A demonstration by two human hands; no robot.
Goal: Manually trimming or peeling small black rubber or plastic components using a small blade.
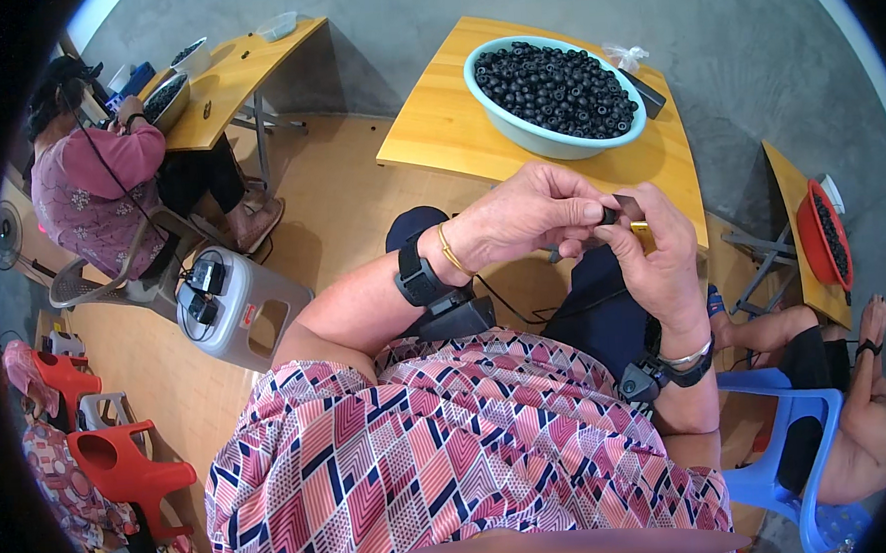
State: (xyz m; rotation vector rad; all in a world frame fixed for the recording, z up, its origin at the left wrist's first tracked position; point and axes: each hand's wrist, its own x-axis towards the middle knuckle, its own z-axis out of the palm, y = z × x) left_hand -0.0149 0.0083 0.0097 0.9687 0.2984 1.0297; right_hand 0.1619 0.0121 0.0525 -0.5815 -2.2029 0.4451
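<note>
My left hand [550,211], with a gold bangle and a black wrist strap, pinches a small black ring-like part [609,214] between thumb and fingertips. Close against it, my right hand [659,260] is closed around a small flat blade [628,205]; a bit of yellow shows between its fingers, perhaps the handle. Both hands meet above my lap, just in front of the table. A light blue basin [495,114], heaped with similar black rounded parts [558,85], stands on the yellow wooden table [430,127] beyond them.
A dark flat object [647,96] and a clear plastic bag [627,57] lie beside the basin. At left a co-worker sits at another table [242,67], near a grey plastic stool [249,307]. At right are a person on a blue chair [822,427] and a red basin [817,247].
</note>
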